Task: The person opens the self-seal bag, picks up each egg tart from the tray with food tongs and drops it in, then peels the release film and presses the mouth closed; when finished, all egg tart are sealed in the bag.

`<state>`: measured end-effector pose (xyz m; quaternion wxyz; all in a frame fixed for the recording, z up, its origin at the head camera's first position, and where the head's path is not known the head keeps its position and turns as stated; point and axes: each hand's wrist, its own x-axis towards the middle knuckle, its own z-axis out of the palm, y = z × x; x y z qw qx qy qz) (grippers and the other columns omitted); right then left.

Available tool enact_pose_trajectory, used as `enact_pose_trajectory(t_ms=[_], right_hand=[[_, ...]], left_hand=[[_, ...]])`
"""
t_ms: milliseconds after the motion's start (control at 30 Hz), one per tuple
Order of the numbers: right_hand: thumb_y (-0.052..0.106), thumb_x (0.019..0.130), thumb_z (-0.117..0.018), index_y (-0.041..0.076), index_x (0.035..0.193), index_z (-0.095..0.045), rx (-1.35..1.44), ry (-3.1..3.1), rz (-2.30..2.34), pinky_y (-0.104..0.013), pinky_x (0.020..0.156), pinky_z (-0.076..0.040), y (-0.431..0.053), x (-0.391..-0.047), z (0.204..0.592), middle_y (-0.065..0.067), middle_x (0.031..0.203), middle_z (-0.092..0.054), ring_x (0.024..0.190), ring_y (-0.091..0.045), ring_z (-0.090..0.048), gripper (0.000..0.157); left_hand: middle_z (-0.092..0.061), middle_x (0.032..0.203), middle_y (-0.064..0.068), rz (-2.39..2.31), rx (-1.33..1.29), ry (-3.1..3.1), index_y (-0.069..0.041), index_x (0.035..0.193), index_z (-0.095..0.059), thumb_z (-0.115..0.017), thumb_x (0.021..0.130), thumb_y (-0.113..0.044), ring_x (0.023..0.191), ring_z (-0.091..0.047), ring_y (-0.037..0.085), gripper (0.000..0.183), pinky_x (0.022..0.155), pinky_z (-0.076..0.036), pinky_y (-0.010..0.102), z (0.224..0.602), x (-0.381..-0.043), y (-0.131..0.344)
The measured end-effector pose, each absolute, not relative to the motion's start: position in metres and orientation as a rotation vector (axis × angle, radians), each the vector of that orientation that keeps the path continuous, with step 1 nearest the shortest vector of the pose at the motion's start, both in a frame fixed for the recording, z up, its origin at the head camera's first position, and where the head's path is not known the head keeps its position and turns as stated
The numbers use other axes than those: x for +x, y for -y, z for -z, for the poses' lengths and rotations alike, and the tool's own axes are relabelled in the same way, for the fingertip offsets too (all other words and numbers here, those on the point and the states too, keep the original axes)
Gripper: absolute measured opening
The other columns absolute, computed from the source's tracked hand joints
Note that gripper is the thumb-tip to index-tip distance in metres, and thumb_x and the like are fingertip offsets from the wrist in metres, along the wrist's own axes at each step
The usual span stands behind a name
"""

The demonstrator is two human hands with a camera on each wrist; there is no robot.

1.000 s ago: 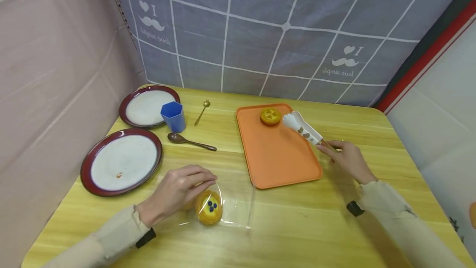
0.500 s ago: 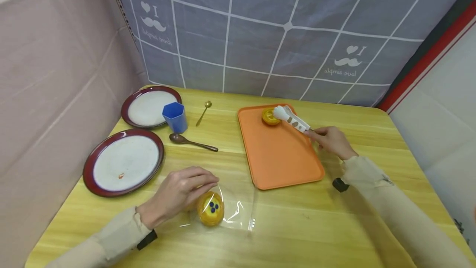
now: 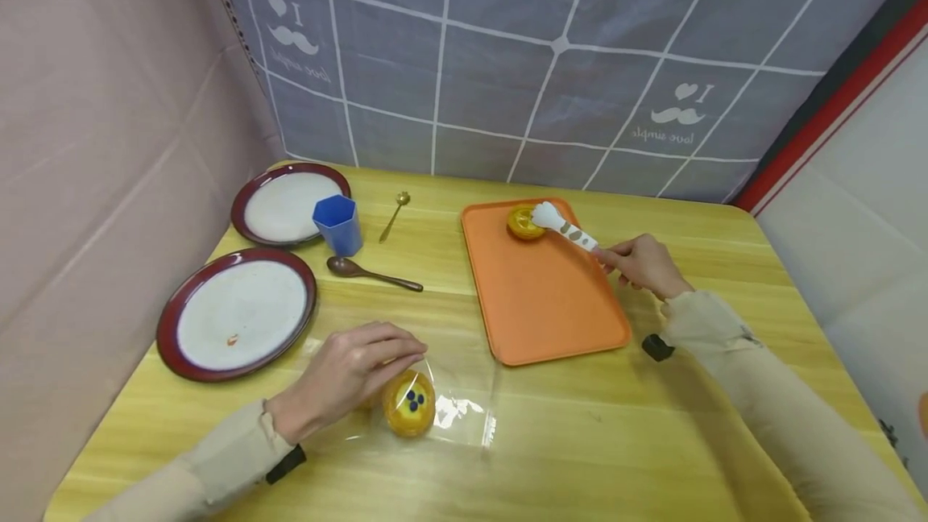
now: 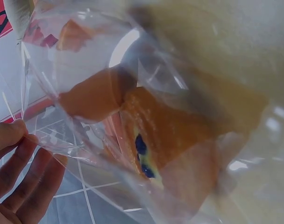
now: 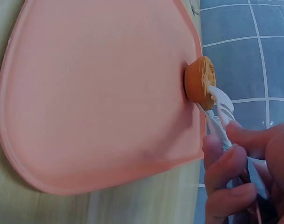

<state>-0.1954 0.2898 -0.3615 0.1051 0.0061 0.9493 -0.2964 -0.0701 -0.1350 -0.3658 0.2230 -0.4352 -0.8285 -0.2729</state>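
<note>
My left hand [image 3: 351, 373] pinches the edge of a clear plastic bag [image 3: 464, 401] near the front of the table. Inside the bag lies an egg tart [image 3: 409, 403] dotted with dark blue berries; part of the bag is hidden behind the hand. In the left wrist view the thumb and fingertips grip the bag's film [image 4: 53, 140]. With my right hand [image 3: 648, 266] I hold white tongs [image 3: 565, 228] by the handle. Their tips are at a second egg tart [image 3: 524, 222] at the far end of the orange tray [image 3: 551, 304]; the right wrist view shows the tips on either side of its rim.
At the left stand two white plates with dark red rims, a near plate [image 3: 242, 312] and a far plate [image 3: 290, 204]. A blue cup [image 3: 337, 225] is beside the far one. A brown spoon [image 3: 373, 273] and a small gold spoon [image 3: 395, 216] lie between plates and tray.
My right hand has moved left and away from me, bringing the tongs from beside the tray's tart onto it. The left hand keeps its hold on the bag in place.
</note>
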Motion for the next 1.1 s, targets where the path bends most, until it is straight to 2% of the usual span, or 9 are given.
enact_pose_trajectory(t_ms=[167,533,600,667,833,967,1100], right_hand=[[0.054,0.081,-0.054,0.007,0.090,-0.070,0.036,-2.814,0.934,-0.029,0.033,-0.040,-0.291,-0.192,0.365,-0.014,0.070,-0.067,0.035,-0.014,-0.044,0.051],[0.055,0.080,-0.054,0.007,0.098,-0.068,0.097,-2.774,1.049,-0.025,0.035,-0.036,-0.309,-0.170,0.362,-0.015,0.079,-0.067,0.038,-0.011,-0.044,0.053],[0.056,0.080,-0.053,0.006,0.098,-0.067,0.115,-2.761,1.058,-0.025,0.035,-0.036,-0.314,-0.163,0.358,-0.011,0.075,-0.066,0.039,-0.010,-0.042,0.055],[0.057,0.079,-0.052,0.005,0.095,-0.067,0.132,-2.768,1.043,-0.025,0.035,-0.034,-0.319,-0.154,0.354,-0.005,0.064,-0.062,0.039,-0.009,-0.041,0.056],[0.058,0.080,-0.051,0.005,0.092,-0.066,0.157,-2.780,1.013,-0.026,0.037,-0.033,-0.333,-0.128,0.344,0.005,0.043,-0.044,0.039,-0.009,-0.038,0.056],[0.054,0.082,-0.051,0.005,0.088,-0.067,0.146,-2.795,1.009,-0.028,0.036,-0.032,-0.341,-0.104,0.339,0.005,0.041,-0.038,0.037,-0.011,-0.035,0.052],[0.049,0.084,-0.051,0.007,0.087,-0.068,0.125,-2.794,1.051,-0.029,0.032,-0.030,-0.344,-0.078,0.335,0.004,0.043,-0.039,0.036,-0.011,-0.032,0.045]], left_hand=[[-0.067,0.093,-0.007,0.763,-1.202,2.281,-0.016,0.092,-0.070,-0.070,0.073,-0.012,0.085,-0.062,0.004,0.020,0.076,-0.051,0.012,0.367,-0.070,0.135],[-0.067,0.092,-0.006,0.754,-1.205,2.270,-0.016,0.091,-0.070,-0.070,0.073,-0.013,0.084,-0.063,0.004,0.019,0.075,-0.052,0.013,0.368,-0.070,0.134],[-0.067,0.093,-0.006,0.748,-1.201,2.274,-0.016,0.092,-0.070,-0.070,0.073,-0.013,0.084,-0.063,0.004,0.019,0.075,-0.052,0.013,0.367,-0.070,0.134],[-0.067,0.093,-0.006,0.746,-1.200,2.274,-0.016,0.092,-0.070,-0.070,0.073,-0.013,0.085,-0.063,0.004,0.020,0.075,-0.052,0.013,0.367,-0.070,0.134],[-0.067,0.094,-0.006,0.737,-1.203,2.264,-0.017,0.093,-0.070,-0.071,0.072,-0.012,0.085,-0.063,0.004,0.022,0.076,-0.052,0.013,0.368,-0.070,0.135],[-0.067,0.093,-0.006,0.732,-1.203,2.262,-0.016,0.092,-0.070,-0.071,0.072,-0.011,0.085,-0.063,0.004,0.021,0.075,-0.052,0.013,0.369,-0.070,0.136],[-0.067,0.092,-0.006,0.746,-1.203,2.256,-0.016,0.092,-0.070,-0.071,0.071,-0.012,0.084,-0.063,0.004,0.021,0.075,-0.052,0.013,0.368,-0.071,0.136]])
